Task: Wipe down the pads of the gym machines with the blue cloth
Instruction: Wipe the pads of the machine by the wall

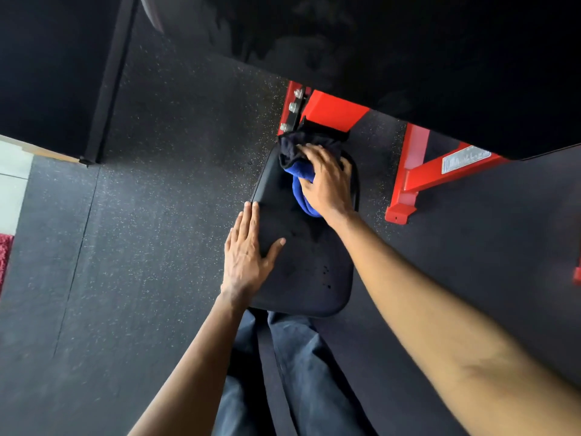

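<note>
A black padded seat (306,265) of a gym machine lies below me, long and rounded. My right hand (327,180) presses a bunched blue cloth (300,187) onto the far end of the pad, fingers curled over the cloth. Part of the cloth looks dark in the shadow. My left hand (248,250) lies flat on the pad's left edge, fingers straight and thumb spread onto the top.
The machine's red steel frame (418,177) stands on the floor right of the pad, with a bolted red bracket (330,110) just beyond the cloth. A large black pad (440,58) overhangs at the top. Speckled rubber flooring (141,231) spreads to the left. My legs (283,372) are below the seat.
</note>
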The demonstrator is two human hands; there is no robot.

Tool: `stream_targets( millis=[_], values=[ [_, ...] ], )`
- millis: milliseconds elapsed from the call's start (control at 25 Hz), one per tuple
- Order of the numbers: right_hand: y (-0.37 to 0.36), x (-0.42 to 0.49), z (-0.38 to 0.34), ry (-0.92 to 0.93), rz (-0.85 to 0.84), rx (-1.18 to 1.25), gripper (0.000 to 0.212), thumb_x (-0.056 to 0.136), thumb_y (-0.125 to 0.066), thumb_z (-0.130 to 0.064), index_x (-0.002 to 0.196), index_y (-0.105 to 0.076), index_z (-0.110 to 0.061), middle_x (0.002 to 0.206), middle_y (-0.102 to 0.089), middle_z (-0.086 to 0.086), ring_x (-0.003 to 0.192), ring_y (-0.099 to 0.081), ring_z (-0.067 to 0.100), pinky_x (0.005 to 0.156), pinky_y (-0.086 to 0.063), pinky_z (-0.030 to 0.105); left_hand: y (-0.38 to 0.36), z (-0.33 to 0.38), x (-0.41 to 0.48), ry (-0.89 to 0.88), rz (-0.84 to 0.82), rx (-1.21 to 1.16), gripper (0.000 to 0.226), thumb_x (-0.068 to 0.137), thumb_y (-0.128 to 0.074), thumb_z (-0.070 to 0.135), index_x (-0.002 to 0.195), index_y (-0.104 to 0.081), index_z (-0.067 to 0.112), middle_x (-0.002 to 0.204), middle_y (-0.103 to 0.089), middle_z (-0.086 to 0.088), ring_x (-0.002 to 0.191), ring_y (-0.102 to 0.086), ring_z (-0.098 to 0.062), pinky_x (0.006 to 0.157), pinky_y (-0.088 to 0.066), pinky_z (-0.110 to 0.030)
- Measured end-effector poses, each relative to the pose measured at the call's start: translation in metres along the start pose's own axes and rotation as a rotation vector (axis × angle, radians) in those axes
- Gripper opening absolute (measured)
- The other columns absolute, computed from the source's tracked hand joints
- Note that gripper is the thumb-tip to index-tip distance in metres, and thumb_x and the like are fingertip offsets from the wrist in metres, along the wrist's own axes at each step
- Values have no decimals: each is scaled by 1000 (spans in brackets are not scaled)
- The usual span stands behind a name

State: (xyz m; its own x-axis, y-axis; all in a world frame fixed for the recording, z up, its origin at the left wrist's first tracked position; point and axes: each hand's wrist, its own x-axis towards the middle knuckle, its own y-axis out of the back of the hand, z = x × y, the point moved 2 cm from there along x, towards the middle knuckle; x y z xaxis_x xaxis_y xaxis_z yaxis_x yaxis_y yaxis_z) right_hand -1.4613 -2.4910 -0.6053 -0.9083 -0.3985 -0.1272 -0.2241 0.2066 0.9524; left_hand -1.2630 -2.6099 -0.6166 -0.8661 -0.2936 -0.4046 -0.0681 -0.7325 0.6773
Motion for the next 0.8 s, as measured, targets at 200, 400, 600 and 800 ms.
stream_targets(
  millis=[200, 400, 600, 800],
  values=[
    [2, -88, 15, -394, 93, 5, 67, 78, -68, -25, 142, -51, -19, 144, -53, 1, 132, -51, 22, 103, -40, 49, 5, 3, 7, 47, -132, 99, 108, 84, -44, 81, 161, 5, 22, 169, 2, 2, 154, -12, -23, 121, -19, -53],
    [10, -53, 46, -205, 14, -109, 71, 79, -65, -30, 147, -46, -19, 149, -48, 2, 135, -47, 22, 107, -30, 45, 3, 4, 8, 73, -151, 152, 115, 78, -40, 85, 160, 7, 20, 169, 4, 0, 153, -16, -25, 120, -21, -54],
    [9, -63, 60, -546, 126, 186, 39, 87, -60, -37, 122, -60, -19, 115, -69, 4, 106, -65, 30, 87, -49, 39, 5, 10, 9, 109, -183, 164, 112, 81, -46, 80, 160, 9, 24, 169, 7, 2, 149, -23, -32, 118, -22, -52],
    [10, -174, 47, -490, 26, 186, 37, 87, -44, -37, 119, -56, -24, 105, -68, -6, 101, -66, 20, 92, -48, 38, 9, 14, 11, 148, -236, 190, 111, 82, -46, 79, 159, 15, 27, 168, 14, 6, 150, -19, -32, 118, -18, -54]
  ],
)
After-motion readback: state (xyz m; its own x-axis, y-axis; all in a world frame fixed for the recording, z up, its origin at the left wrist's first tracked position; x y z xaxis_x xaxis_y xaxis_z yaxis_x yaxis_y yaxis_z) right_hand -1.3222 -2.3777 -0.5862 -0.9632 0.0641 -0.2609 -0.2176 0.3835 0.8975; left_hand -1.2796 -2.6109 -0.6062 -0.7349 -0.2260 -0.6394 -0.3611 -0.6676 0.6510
